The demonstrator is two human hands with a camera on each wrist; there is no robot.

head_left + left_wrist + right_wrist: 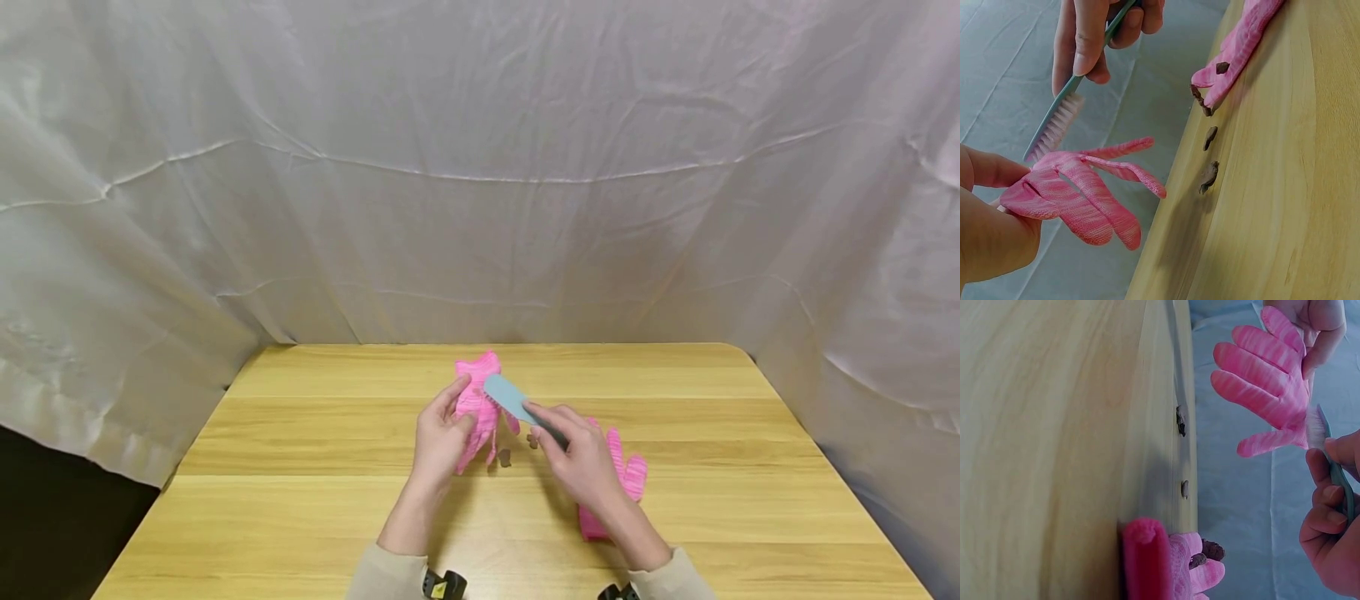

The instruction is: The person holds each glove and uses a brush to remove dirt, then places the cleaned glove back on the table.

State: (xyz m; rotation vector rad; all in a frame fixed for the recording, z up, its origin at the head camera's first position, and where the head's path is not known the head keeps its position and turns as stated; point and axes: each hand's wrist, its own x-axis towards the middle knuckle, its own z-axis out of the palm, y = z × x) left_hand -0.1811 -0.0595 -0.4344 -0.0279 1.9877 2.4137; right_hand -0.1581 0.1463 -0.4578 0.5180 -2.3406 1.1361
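My left hand [441, 435] pinches a pink streaked knit glove [476, 408] and holds it above the table, its fingers dangling. In my right hand [581, 454] is a brush with a blue-green handle [510, 396]; the fingers curl round its grip. Pale pink bristles [1055, 128] meet the glove near its cuff end, as both wrist views show. A second pink glove [633, 477] lies on the table under my right forearm, partly hidden by it. Brown clumps [1222, 67] sit on and beside that second glove.
Loose brown clumps [505, 457] lie on the wooden table [300, 500] below the raised glove. Pale grey cloth [480, 233] hangs behind the table and along both sides. Dark wrist devices [444, 585] sit at my cuffs.
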